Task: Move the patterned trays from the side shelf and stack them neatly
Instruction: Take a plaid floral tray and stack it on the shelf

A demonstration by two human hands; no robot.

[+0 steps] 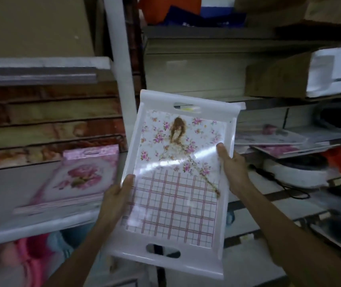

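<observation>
I hold a white tray [177, 183] with cut-out handles, a pink flower print on its far half and a pink check on its near half. It hangs in the air in front of the shelves, tilted toward me. My left hand [116, 195] grips its left rim, thumb on the printed face. My right hand [230, 164] grips its right rim. A stack of pink rose-printed trays [76, 179] lies on the white shelf [30, 228] to the left. More patterned trays [273, 139] lie on the shelf at the right.
A white upright post [122, 79] divides the two shelf units. Brown marbled boards [47, 125] stand behind the left stack. Cardboard boxes [279, 77] and a white round appliance [295, 172] with a black cord fill the right shelves. Pink items [26, 262] sit under the left shelf.
</observation>
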